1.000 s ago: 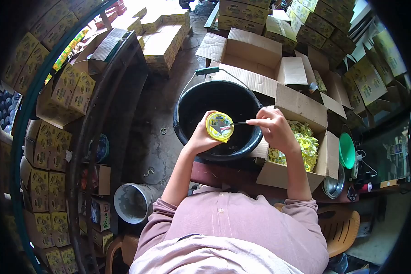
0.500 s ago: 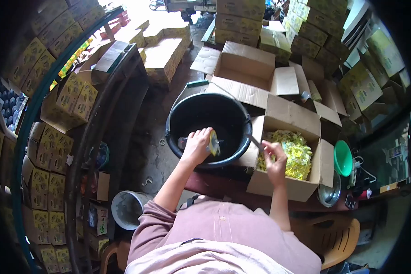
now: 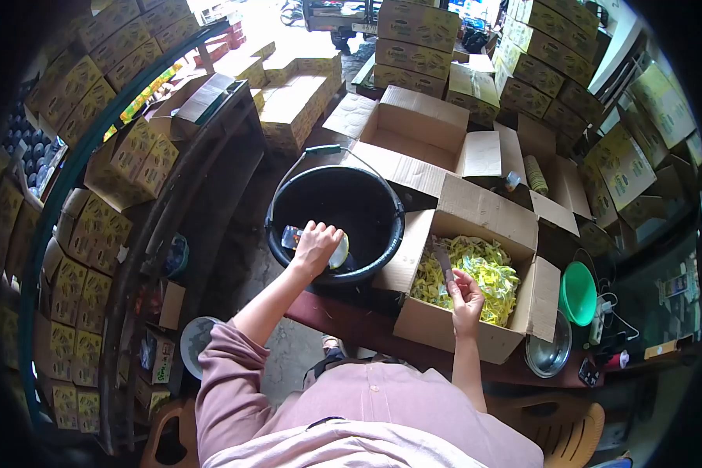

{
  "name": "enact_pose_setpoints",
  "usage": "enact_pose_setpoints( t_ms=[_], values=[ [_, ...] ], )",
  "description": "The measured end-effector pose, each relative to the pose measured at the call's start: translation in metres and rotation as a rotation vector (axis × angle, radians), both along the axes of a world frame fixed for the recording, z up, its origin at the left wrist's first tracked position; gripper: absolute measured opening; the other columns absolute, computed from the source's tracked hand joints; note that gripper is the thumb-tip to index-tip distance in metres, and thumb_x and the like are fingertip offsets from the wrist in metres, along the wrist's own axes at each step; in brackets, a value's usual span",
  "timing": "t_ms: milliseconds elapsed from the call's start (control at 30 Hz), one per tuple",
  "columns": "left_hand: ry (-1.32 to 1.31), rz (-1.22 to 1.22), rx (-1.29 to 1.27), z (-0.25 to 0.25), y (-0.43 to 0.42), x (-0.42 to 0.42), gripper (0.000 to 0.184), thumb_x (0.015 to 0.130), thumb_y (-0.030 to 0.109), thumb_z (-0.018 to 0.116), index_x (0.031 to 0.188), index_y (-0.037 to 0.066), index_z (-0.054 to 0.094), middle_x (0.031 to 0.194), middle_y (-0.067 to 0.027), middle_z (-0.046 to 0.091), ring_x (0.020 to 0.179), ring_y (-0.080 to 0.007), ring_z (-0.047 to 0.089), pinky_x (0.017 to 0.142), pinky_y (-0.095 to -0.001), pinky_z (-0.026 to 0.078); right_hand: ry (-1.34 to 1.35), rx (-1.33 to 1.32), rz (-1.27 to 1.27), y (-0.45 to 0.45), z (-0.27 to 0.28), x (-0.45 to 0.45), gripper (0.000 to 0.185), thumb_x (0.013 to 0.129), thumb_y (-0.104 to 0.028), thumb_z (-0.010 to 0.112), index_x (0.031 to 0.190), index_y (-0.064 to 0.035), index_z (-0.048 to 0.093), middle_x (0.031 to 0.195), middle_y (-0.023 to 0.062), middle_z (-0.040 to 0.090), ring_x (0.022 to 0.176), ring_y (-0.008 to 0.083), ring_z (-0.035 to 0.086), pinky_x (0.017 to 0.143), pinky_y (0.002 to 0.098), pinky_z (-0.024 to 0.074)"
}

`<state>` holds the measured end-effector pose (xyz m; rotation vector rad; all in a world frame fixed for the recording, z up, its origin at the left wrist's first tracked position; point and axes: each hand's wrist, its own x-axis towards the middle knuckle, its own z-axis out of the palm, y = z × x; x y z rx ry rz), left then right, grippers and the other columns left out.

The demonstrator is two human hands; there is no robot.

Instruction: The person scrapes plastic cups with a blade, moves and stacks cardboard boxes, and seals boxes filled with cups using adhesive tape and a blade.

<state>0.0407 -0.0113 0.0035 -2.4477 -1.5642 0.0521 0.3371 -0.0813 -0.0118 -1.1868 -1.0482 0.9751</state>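
My left hand (image 3: pixel 317 248) is over the black bucket (image 3: pixel 400 226), its fingers wrapped round a small printed container (image 3: pixel 339 252). A pale, yellow-edged end shows to the right of the fingers and a dark printed end to their left; the palm hides the rest. My right hand (image 3: pixel 466 300) grips a knife (image 3: pixel 443 260) by its lower end, the dark flat blade pointing up and away from me. Below the knife, an open cardboard box (image 3: pixel 460 334) holds a heap of yellow and white plastic scraps (image 3: pixel 483 273).
An open carton (image 3: pixel 413 117) stands beyond the bucket. Right of the scrap box are a green bowl (image 3: pixel 578 293) and a metal bowl (image 3: pixel 548 347). A pale bucket (image 3: pixel 197 343) sits on the floor at left, beside shelving with stacked printed cartons (image 3: pixel 93 304).
The knife has moved away from the bucket's rim and is now over the scrap box. My left hand still grips the container over the bucket, turned slightly. The whole view has shifted a little.
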Motion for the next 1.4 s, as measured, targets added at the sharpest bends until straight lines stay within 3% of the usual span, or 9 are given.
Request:
enact_pose_setpoints(
  t_ms=[200,333,667,1400],
  values=[
    [0.192,-0.032,0.036,-0.006,0.009,-0.001,0.029,0.06,0.012,0.064,0.087,0.012,0.053,0.082,-0.0009,0.056,0.081,-0.0162,0.054,0.071,-0.0298,0.037,0.049,0.003,-0.026,-0.004,0.001,0.018,0.024,0.078,0.0,0.056,0.102,-0.0034,0.056,0.073,-0.0042,0.05,0.063,0.002,0.046,0.059,0.0155,0.0377],
    [0.24,0.049,-0.084,0.003,0.014,-0.004,0.037,0.055,0.013,0.068,0.09,0.011,0.054,0.084,-0.0022,0.058,0.084,-0.0169,0.055,0.071,-0.0306,0.038,0.068,-0.001,-0.035,-0.01,-0.001,0.031,0.026,0.078,0.0,0.056,0.103,-0.0032,0.056,0.073,-0.0045,0.048,0.063,0.0021,0.045,0.059,0.0157,0.0378],
    [0.226,0.125,-0.126,0.02,0.018,-0.006,0.046,0.053,0.008,0.069,0.094,0.006,0.048,0.071,-0.0076,0.06,0.074,-0.0211,0.06,0.065,-0.0311,0.038,0.063,-0.023,-0.012,-0.016,-0.014,0.046,0.026,0.078,0.0,0.056,0.104,-0.0026,0.054,0.076,-0.0037,0.048,0.065,0.0034,0.047,0.062,0.0167,0.0393],
    [0.256,0.159,-0.098,0.052,0.031,-0.004,0.046,0.054,0.009,0.069,0.095,0.006,0.048,0.07,-0.0079,0.06,0.072,-0.0217,0.06,0.066,-0.0309,0.039,0.081,-0.041,0.025,-0.014,-0.016,0.045,0.025,0.078,0.001,0.055,0.103,-0.002,0.055,0.075,-0.0028,0.049,0.066,0.0038,0.046,0.062,0.0169,0.0391]
  ],
)
